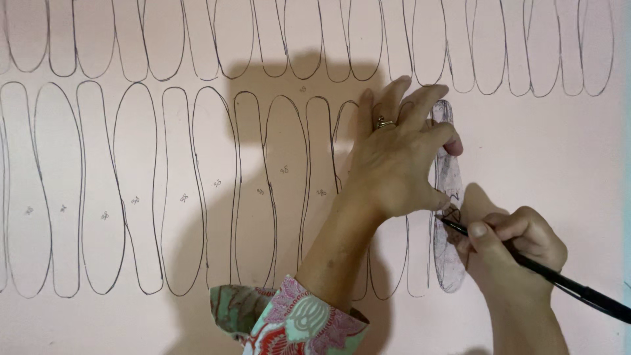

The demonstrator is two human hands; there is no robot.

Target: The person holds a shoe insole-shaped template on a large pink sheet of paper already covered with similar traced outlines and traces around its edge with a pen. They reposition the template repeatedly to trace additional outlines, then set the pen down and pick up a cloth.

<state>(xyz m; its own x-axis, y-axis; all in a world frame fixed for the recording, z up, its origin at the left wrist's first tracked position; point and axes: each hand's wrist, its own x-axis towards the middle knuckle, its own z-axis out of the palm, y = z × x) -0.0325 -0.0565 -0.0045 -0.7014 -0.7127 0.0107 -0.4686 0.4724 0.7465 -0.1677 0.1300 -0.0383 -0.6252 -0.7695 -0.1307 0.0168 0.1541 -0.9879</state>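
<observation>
- We see the right hand [516, 246], fingers clamped on a black pen [559, 281], tip touching the template's edge.
- The left hand [394, 161], fingers spread apart, presses the grey sole-shaped template [449, 263] flat.
- It lies on the pink sheet [545, 151], beside two rows of traced outlines [138, 190].

A single head-worn camera looks almost straight down, close over a pale pink sheet [539, 171] that fills the frame to every edge. It probably sits just behind the hands; no second view shares the scene.
</observation>
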